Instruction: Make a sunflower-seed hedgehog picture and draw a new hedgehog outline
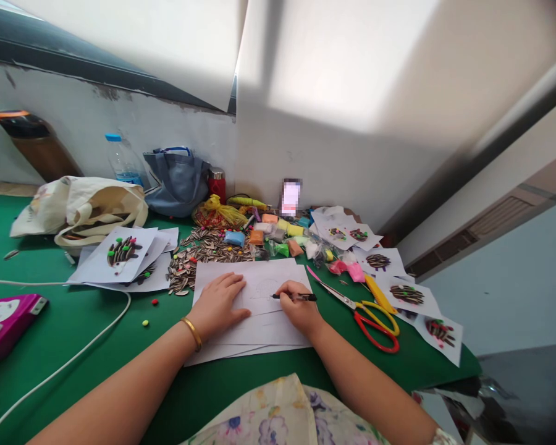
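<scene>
White paper sheets [259, 334] lie in a loose stack on the green table before me. My left hand [220, 304] rests flat on their left side, fingers spread, with a gold bangle on the wrist. A black pen [306, 297] is gripped in my right hand [299, 306], its tip touching the top sheet. Beside the tip shows a faint rounded outline drawing [265, 288]. Just behind the paper lies a heap of striped sunflower seeds [204, 247]. Packets of coloured clay [256, 237] sit next to the seeds.
Scissors [352, 305] lie right of the sheets. Seed-decorated papers [410, 294] line the right edge, more [125, 254] lie left. Bags [178, 179], a water bottle [123, 162] and a phone [290, 198] stand behind. A white cable [81, 346] crosses the left side near a magenta box [12, 321].
</scene>
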`<state>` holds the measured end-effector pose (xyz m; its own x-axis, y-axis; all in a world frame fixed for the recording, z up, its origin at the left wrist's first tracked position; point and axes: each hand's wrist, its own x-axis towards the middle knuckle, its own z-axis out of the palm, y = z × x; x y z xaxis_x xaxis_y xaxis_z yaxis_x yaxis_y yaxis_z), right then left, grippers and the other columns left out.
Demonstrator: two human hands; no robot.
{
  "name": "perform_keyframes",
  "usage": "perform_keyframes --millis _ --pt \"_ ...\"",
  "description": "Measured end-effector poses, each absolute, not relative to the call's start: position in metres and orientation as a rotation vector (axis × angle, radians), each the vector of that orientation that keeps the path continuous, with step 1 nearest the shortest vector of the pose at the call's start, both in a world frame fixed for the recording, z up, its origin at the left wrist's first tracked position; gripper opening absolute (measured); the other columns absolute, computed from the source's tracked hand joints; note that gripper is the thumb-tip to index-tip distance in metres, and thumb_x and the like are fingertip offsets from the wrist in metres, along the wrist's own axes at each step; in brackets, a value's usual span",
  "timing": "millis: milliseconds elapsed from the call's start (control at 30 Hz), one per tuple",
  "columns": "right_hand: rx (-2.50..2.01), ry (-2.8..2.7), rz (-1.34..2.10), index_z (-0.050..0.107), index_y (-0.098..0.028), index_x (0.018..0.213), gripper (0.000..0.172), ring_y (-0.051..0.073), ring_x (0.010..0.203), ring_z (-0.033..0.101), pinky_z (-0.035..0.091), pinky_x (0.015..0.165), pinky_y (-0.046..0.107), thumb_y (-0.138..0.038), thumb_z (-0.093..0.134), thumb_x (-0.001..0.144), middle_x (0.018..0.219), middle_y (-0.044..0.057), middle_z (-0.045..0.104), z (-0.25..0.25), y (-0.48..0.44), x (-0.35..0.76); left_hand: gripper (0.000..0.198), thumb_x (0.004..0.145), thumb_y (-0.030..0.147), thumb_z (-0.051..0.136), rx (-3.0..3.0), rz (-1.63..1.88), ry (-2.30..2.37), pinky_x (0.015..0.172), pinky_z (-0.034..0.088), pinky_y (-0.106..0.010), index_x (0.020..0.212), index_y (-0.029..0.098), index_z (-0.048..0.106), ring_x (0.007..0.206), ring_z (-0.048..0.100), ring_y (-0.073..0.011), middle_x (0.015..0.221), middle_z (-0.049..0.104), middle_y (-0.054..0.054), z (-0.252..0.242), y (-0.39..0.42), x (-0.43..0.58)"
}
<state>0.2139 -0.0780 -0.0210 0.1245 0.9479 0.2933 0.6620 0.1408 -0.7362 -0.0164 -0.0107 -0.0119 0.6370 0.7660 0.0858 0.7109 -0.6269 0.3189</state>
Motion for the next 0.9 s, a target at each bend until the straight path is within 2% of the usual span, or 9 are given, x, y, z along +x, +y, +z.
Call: perform_keyframes --millis 400,900 --pt "-1.613 -1.589 0.542 0.066 -0.022 0.073 0.018 0.016 0.068 0.058 0.042 0.063 0.025 -0.016 0.05 0.076 0.067 -0.001 0.063 -0.0189 -0.0778 0.2104 0.067 0.07 0.049 0.07 2.565 0.329 1.189 0.114 0.026 -0.045 0.13 0.022 0.058 0.136 0.038 -0.031 0.143 0.051 -0.009 -0.0097 -0.0113 -0.016" --pt "-1.549 -1.669 0.493 0.069 -0.023 0.078 0.018 0.018 0.078 0.062 0.046 0.074 0.029 -0.016 0.052 0.079 0.077 0.001 0.069 -0.0187 -0.0779 0.2087 0.068 0.071 0.051 0.069 2.589 0.322 1.197 0.114 0.027 -0.045 0.131 0.02 0.058 0.136 0.038 -0.0313 0.144 0.05 -0.009 -0.0117 -0.0111 -0.0162"
